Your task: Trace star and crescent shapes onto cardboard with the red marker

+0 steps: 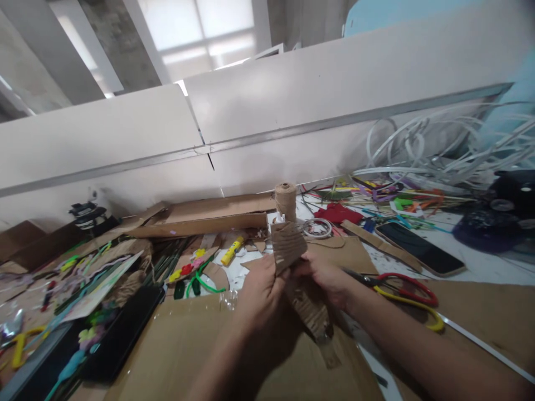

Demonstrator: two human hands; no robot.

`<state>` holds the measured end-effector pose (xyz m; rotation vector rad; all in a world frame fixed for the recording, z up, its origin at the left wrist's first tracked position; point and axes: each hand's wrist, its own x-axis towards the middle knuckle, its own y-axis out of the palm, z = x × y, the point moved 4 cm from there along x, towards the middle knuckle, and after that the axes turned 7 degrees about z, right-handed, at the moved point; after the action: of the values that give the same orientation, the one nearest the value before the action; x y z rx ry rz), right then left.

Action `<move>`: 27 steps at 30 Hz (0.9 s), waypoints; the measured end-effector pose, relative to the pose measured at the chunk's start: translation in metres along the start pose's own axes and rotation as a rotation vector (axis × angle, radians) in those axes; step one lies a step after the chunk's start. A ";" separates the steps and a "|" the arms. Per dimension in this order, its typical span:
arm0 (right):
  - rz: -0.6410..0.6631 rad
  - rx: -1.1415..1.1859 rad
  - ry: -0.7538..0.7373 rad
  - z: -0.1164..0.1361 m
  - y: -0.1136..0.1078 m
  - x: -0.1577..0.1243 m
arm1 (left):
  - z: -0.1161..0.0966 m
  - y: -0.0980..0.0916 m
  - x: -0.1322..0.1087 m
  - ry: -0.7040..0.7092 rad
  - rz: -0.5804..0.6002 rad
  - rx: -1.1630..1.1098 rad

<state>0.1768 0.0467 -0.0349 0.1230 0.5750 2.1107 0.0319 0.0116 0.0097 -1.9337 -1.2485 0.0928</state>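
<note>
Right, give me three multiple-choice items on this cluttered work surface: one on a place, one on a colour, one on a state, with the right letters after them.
1. Where does the smartphone lie?
A. At the far left of the view
B. At the right of the view, screen up
C. At the centre of the view, standing upright

2. What colours are the handles of the scissors?
A. Blue and green
B. All black
C. Red and yellow

3. How do the left hand and right hand stand to the strip of corrugated cardboard?
A. Both hold it
B. Only the right hand touches it
C. Neither touches it

1: B, its dark screen faces up at the right.
2: C, one loop shows red, the other yellow.
3: A, the strip runs between both hands.
</note>
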 end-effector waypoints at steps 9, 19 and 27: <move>-0.026 0.025 -0.042 0.000 0.000 0.002 | -0.005 -0.002 0.001 0.031 -0.053 -0.153; -0.006 0.001 0.005 0.009 0.009 -0.006 | 0.000 -0.002 -0.004 -0.246 -0.158 -0.470; 0.009 -0.029 -0.005 0.010 0.003 -0.003 | 0.005 0.004 -0.003 -0.202 -0.160 -0.373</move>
<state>0.1792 0.0465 -0.0244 0.1144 0.5418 2.1256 0.0310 0.0116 0.0027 -2.1691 -1.6445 -0.0311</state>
